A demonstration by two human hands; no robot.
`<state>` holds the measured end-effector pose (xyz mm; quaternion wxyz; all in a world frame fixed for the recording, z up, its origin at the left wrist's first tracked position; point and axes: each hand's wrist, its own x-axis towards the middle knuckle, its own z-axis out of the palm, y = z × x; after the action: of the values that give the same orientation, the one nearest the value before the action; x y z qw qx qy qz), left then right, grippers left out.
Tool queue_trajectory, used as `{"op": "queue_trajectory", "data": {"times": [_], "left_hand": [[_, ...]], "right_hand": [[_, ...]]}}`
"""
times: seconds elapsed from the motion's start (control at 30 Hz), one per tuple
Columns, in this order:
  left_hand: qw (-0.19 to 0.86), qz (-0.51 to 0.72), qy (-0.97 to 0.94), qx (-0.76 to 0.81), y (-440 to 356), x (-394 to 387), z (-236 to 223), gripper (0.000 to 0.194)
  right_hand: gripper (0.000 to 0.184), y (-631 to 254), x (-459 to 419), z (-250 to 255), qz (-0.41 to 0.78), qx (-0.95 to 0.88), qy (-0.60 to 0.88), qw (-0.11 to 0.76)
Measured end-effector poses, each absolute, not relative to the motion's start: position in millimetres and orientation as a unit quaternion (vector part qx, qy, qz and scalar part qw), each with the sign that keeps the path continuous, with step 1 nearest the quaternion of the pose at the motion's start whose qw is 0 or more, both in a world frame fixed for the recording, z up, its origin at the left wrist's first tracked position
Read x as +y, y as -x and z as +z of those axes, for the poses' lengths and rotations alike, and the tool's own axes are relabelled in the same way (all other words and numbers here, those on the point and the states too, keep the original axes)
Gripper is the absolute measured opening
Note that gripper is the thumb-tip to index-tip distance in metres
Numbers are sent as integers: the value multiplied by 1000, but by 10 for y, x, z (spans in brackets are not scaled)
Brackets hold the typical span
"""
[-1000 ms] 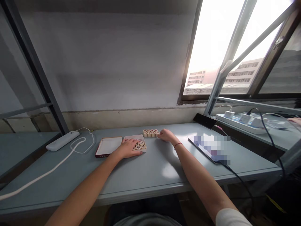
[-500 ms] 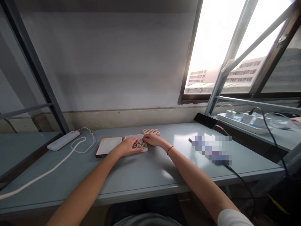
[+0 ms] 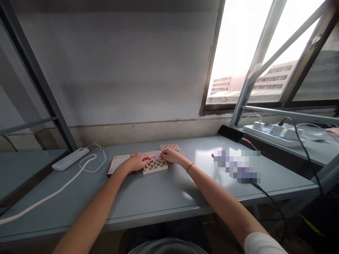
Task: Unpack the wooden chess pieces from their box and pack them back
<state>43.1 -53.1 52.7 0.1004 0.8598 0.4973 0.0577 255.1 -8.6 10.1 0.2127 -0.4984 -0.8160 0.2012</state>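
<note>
Clock read from the white box [image 3: 156, 170], twelve being towards the wall

White box, open, set flat on the grey-blue table [image 3: 159, 201]; round pale pieces [image 3: 158, 164] marked with dark characters are held in it, grouped along the six o'clock side, and pink and white markings are seen at the twelve o'clock side

Left hand [image 3: 137, 162], at nine o'clock; fingers loosely bent and laid over the box's edge, partly open; whether a piece is gripped cannot be told

Right hand [image 3: 170, 155], at two o'clock; fingers drawn together and curled down at the box's edge, a red wristband [image 3: 189, 168] being worn at the wrist; anything pinched is hidden from view

Stacked pieces [image 3: 165, 146], at one o'clock, just beyond the right hand, by which they are partly covered

Shallow tray [image 3: 116, 161], white inside with a dark red wall, at nine o'clock, partly overlapped by the left hand

White power bank [image 3: 70, 158], at nine o'clock, well apart

Dark phone [image 3: 230, 134], at two o'clock, tilted

Flat device [image 3: 235, 167], at three o'clock, its face pixelated
</note>
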Motion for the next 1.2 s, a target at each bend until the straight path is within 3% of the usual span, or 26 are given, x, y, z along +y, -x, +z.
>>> {"op": "queue_trajectory", "data": {"times": [0.27,0.47,0.73,0.93,1.07,1.2], "left_hand": [[50,13,-844,534,-364,-447,412,43],[84,1,-848,523,-343,-470,487,42],[191,50,-840,506,-277,-426,460,37],[253,94,-831,487,-243,-387,423,47],[241,129,-816,509,-221,-352,433,44],[197,233,-805,509,-229,-318,449,43]], "right_hand": [[29,-2570,-89,109,206,-821,489,213],[28,-2562,-68,86,199,-817,498,213],[29,-2549,-58,82,188,-819,499,211],[24,-2547,-92,113,205,-825,487,202],[20,-2551,-104,120,213,-818,488,219],[22,-2554,-165,201,207,-798,485,293]]}}
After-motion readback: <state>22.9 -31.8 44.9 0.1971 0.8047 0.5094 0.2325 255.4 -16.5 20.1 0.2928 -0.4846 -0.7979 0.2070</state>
